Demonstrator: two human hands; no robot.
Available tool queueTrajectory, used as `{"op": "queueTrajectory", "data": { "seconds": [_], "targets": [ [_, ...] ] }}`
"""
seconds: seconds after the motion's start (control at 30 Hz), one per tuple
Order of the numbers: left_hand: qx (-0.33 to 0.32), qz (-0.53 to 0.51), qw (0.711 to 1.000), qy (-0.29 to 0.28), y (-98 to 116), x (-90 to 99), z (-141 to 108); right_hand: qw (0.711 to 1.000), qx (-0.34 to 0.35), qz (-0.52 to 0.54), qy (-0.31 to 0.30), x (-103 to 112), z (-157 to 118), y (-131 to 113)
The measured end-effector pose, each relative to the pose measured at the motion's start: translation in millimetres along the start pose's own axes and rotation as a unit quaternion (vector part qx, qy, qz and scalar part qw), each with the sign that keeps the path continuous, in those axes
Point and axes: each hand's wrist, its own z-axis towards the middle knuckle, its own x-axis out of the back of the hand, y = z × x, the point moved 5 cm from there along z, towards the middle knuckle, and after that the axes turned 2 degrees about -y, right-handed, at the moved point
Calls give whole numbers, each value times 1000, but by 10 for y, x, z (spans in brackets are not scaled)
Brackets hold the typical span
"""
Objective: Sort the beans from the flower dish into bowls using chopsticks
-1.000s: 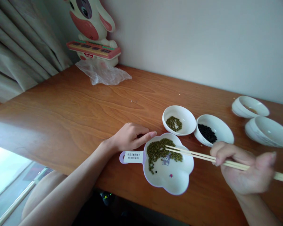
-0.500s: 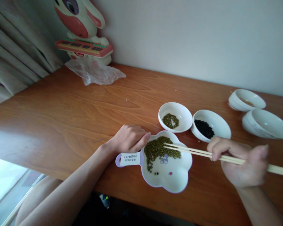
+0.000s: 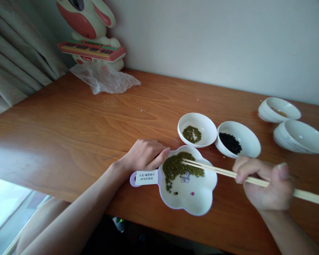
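Observation:
A white flower-shaped dish (image 3: pixel 199 203) with a purple rim and a labelled handle lies near the table's front edge. Green mung beans (image 3: pixel 175 166) are heaped in its upper left, with a dark bean (image 3: pixel 177 193) lower down. My left hand (image 3: pixel 146 156) is closed at the dish's left rim, thumb against the edge; its other fingertips are hidden. A pair of chopsticks (image 3: pixel 220 171) is gripped in my right hand (image 3: pixel 266 182), to the right of the dish. Their tips, close together, touch the mung beans; I cannot tell whether a bean is pinched between them.
Behind the dish stand a white bowl (image 3: pixel 208 132) with mung beans and another bowl (image 3: pixel 248 141) with black beans (image 3: pixel 230 142). Two more bowls, a rear one (image 3: pixel 268 112) and a front one (image 3: pixel 289 136), are farther right. A plastic bag (image 3: pixel 106 79) and keyboard toy (image 3: pixel 93 51) are back left.
The chopstick tips have shifted slightly left and up within the mung beans, my right hand moving left with them. My left hand stays at the dish's rim. The whole view has shifted slightly.

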Motion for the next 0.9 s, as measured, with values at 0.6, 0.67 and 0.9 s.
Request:
{"op": "queueTrajectory", "data": {
  "seconds": [0.6,0.67,0.9],
  "targets": [
    [1,-6,1000,7,-19,-24,2,1000,17,3,-19,57,20,-11],
    [1,-5,1000,6,-18,-23,3,999,22,1,-23,65,35,-24],
    [-2,-3,1000,14,-25,-34,0,1000,20,11,21,93,-4,21]
  ]
}}
